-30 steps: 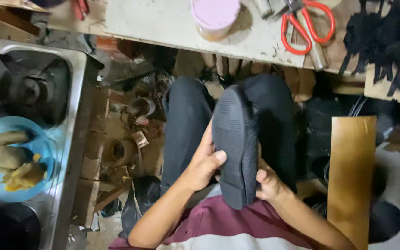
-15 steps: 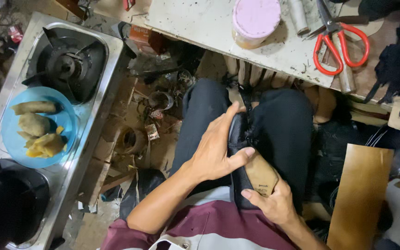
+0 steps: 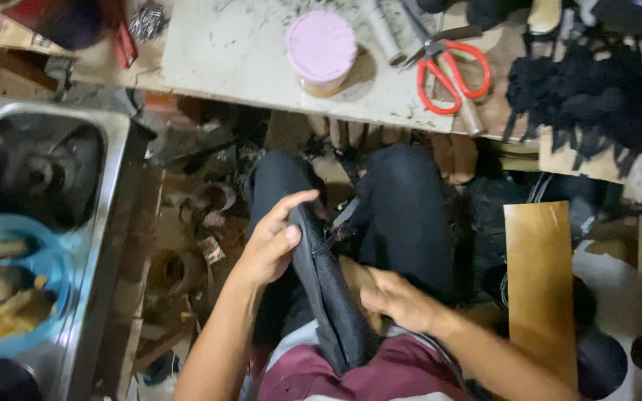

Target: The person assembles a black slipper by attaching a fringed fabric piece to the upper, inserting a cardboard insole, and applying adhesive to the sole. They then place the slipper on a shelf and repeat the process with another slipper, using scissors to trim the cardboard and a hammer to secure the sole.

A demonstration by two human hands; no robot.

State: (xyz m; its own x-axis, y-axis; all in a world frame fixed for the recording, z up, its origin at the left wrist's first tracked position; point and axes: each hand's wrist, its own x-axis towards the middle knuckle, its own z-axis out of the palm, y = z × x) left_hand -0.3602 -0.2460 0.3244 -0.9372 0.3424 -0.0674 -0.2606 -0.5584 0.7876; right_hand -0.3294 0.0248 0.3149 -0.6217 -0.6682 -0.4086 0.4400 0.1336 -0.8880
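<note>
Holding a black shoe [image 3: 328, 297] on the lap, the left hand [image 3: 273, 241] and right hand [image 3: 395, 297] both grip it tight.

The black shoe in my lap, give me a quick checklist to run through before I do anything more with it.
1. Left hand grips the black shoe at its upper end: ok.
2. Right hand steadies the shoe's side: ok.
3. Shoe stands on edge between the knees, propped against the body: ok.
4. Red-handled scissors lie on the worktable, apart from both hands: ok.
5. Pink-lidded jar closed: ok.
6. Shoe's sole condition: cannot tell.
</note>
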